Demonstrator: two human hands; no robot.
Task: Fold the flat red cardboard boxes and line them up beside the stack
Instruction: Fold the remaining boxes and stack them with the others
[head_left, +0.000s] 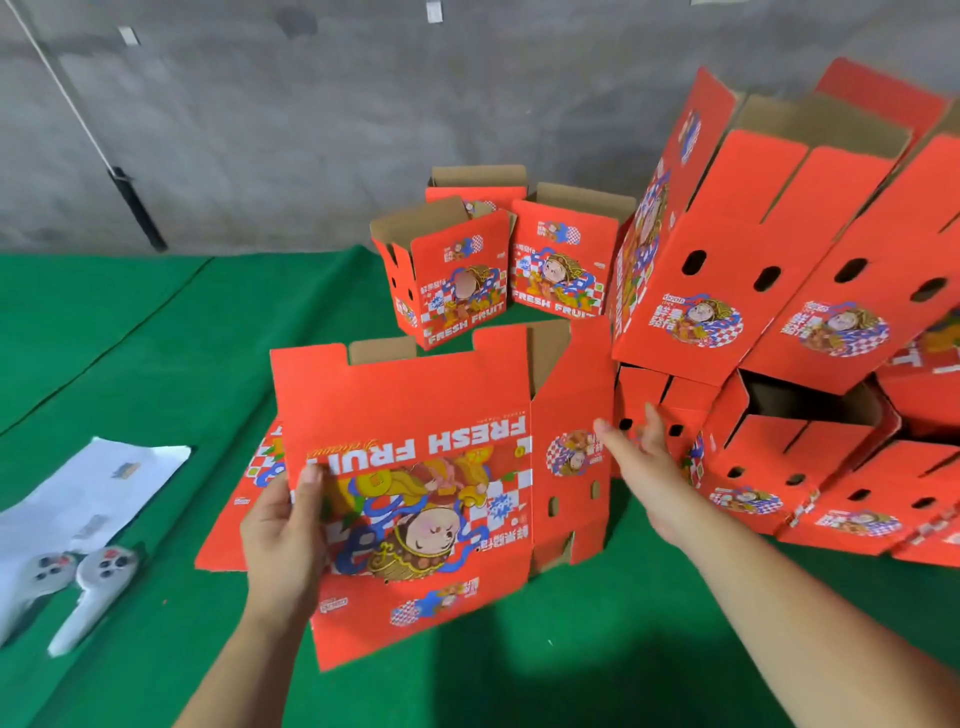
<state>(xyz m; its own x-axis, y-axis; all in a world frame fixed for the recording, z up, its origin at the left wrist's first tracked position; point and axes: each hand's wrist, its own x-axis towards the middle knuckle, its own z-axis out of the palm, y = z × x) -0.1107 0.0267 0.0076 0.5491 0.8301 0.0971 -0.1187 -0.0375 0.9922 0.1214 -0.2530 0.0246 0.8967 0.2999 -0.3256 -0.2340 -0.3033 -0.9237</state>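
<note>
Pinching the left edge of the half-opened red box (415, 467) with thumb over the print, your left hand (283, 535) holds it above the green table (130, 338); your right hand (636, 447), fingers spread, touches its side panel beside the stacked boxes (779, 291).

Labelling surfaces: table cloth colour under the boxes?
Green cloth, plain; head view, the only one.

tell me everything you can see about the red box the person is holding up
The partly opened red cardboard box shows brown corrugated board inside. Its big front panel carries an upside-down "FRESH FRUIT" and a cartoon figure; the narrower side panel, bent back, has slots and a round checkered logo. It is held tilted above the green cloth-covered table. The left hand grips its left edge; the open right hand touches the side panel.
</note>
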